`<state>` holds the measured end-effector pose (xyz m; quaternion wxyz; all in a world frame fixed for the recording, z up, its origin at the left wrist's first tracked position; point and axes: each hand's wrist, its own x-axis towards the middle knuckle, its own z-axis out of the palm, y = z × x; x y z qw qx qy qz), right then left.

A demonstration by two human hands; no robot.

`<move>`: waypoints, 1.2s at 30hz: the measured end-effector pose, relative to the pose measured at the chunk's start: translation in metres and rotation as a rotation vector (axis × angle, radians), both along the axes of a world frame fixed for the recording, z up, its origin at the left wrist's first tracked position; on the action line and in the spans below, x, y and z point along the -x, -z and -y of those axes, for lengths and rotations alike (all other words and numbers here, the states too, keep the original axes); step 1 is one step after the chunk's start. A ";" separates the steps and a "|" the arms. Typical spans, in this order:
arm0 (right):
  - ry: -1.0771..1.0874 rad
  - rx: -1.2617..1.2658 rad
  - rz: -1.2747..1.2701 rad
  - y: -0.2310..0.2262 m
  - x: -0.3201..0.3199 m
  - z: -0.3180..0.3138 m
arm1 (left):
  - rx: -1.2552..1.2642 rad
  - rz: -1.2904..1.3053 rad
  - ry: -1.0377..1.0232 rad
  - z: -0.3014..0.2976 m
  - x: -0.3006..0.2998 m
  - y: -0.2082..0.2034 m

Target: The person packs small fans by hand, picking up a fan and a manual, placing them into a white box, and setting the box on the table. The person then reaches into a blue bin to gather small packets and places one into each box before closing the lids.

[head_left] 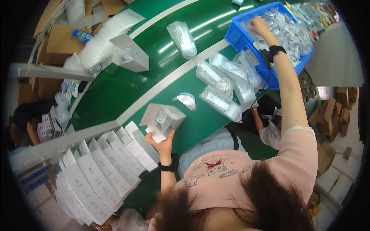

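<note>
My left hand (pixel 163 146) grips the lower edge of an open white cardboard box (pixel 174 120) on the green worktop. Its flaps stand up, and something in clear plastic shows inside. My right hand (pixel 259 27) reaches over the far left part of a blue plastic bin (pixel 246 41). Its fingers are curled, and whatever they hold, if anything, is hidden. Small clear plastic packets (pixel 287 36) fill the bin. Between the hands lie several bubble-wrapped items (pixel 220 103) and a small clear bag with white contents (pixel 186 101).
Many flat-sided white boxes (pixel 98 175) stand in a row at my left. Across a metal rail, the green conveyor (pixel 154 50) carries another open white box (pixel 133 54) and a bubble-wrapped pack (pixel 182 39). Bubble-wrap bags (pixel 110 36) pile up at far left. Other people work nearby.
</note>
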<state>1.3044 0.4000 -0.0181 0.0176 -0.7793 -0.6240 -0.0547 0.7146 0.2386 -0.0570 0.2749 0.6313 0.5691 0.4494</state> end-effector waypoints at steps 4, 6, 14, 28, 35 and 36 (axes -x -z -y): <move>0.116 -0.332 -0.091 -0.056 0.005 0.024 | 0.016 -0.008 -0.012 -0.002 -0.007 0.004; 0.021 -0.504 -0.404 -0.101 0.062 0.050 | -0.037 0.033 0.028 -0.005 -0.006 -0.008; -0.688 -0.347 -1.005 -0.109 0.313 0.125 | 0.013 -0.123 0.068 -0.003 -0.010 -0.063; -0.983 -0.274 -0.691 -0.031 0.388 0.126 | 0.379 0.474 0.113 -0.028 0.032 -0.077; -0.719 0.155 -1.315 -0.001 0.400 0.105 | 0.458 -0.983 -0.224 0.031 0.084 0.007; -0.669 0.156 -1.384 -0.003 0.401 0.095 | 0.464 -1.086 -0.215 0.033 0.086 0.021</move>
